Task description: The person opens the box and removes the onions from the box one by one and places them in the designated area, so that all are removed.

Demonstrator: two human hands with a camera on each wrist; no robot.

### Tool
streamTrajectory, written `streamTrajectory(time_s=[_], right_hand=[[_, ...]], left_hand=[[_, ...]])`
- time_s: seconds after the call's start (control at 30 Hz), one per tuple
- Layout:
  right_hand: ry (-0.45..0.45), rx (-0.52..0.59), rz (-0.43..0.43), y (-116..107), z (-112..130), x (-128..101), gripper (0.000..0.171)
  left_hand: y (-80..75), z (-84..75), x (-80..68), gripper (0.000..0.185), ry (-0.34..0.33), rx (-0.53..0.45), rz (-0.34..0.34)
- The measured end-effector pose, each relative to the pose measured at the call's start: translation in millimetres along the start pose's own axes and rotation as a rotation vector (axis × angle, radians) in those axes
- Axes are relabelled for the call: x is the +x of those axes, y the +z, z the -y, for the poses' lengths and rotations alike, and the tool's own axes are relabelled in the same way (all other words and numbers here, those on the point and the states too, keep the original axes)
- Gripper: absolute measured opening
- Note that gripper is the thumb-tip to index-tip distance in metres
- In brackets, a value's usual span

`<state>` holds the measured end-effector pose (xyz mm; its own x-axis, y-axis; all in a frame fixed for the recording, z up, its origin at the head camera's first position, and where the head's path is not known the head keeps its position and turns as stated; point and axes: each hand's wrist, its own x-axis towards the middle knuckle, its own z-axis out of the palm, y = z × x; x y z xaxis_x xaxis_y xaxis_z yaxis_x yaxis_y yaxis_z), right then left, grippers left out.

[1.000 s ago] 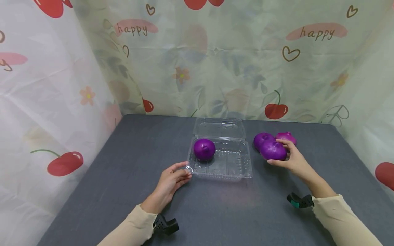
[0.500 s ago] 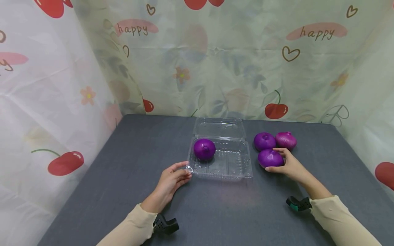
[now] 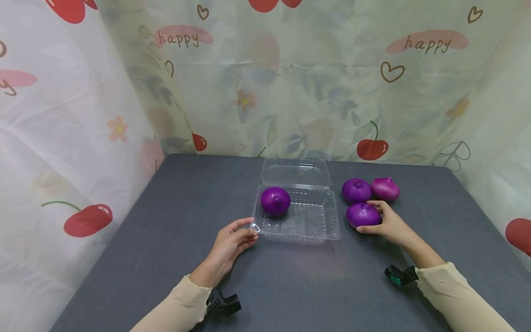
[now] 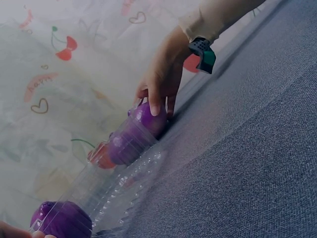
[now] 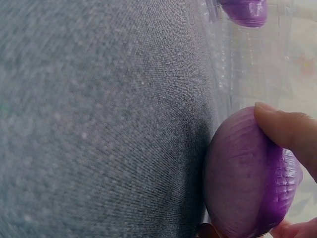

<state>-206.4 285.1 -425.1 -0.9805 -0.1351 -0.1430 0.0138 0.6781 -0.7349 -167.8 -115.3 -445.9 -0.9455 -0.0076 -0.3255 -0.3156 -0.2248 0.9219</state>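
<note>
An open clear plastic container (image 3: 309,226) lies at the table's middle, its lid (image 3: 295,172) folded back. One purple onion (image 3: 275,201) sits in its back left compartment. My left hand (image 3: 250,232) pinches the container's front left corner. Just right of the container, my right hand (image 3: 372,216) grips a second purple onion (image 3: 360,214) that rests on the table. The left wrist view shows that hand (image 4: 157,105) curled over the onion (image 4: 144,122). In the right wrist view a finger (image 5: 286,132) presses on the onion (image 5: 245,181).
Two more purple onions (image 3: 356,190) (image 3: 386,189) lie behind my right hand. The grey table (image 3: 174,216) is enclosed by printed curtains (image 3: 74,138) on the left, back and right.
My right hand has brought the onion away from the other two, toward me and down onto the table beside the container. The left hand has stayed at the corner.
</note>
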Motion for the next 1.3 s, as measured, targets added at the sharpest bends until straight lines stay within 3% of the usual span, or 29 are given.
streamTrajectory(time_s=[1.03, 1.3], right_hand=[[0.004, 0.014, 0.019, 1.2, -1.6, 0.0, 0.098], [-0.013, 0.043, 0.029, -8.5, 3.5, -0.6, 0.092]], left_hand=[[-0.4, -0.5, -0.3, 0.039, 0.002, 0.01, 0.008], [0.1, -1.0, -0.6, 0.039, 0.003, 0.008, 0.008]])
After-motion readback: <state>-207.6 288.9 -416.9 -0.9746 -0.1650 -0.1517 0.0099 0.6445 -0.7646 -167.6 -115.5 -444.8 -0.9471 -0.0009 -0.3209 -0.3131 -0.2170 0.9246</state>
